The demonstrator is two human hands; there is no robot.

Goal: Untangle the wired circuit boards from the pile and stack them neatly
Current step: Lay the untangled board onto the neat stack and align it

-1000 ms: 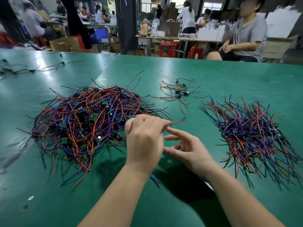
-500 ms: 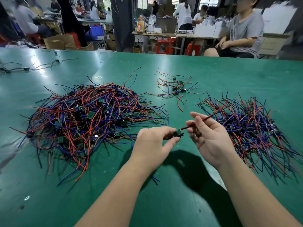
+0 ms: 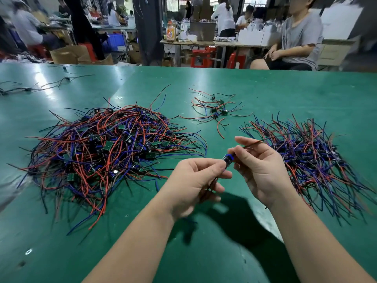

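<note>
A big tangled pile (image 3: 106,148) of small green circuit boards with red, blue and black wires lies on the left of the green table (image 3: 285,94). On the right lies a flatter heap (image 3: 312,156) of boards with their wires fanned out. Between my hands, above the table, is one small wired circuit board (image 3: 228,158). My left hand (image 3: 193,186) pinches it at one end, with its wires running down through the palm. My right hand (image 3: 259,166) pinches the wires on the other side, which stretch up and right toward the heap.
A small loose cluster of several wired boards (image 3: 217,111) lies at the middle back of the table. Stray wires (image 3: 30,88) lie at the far left. A seated person (image 3: 293,37) is beyond the far edge, with other workers, benches and boxes behind.
My left hand has drawn one board out of the tangled pile toward the middle. My right hand has taken hold of its wires, and both hands now hold it a little higher.
</note>
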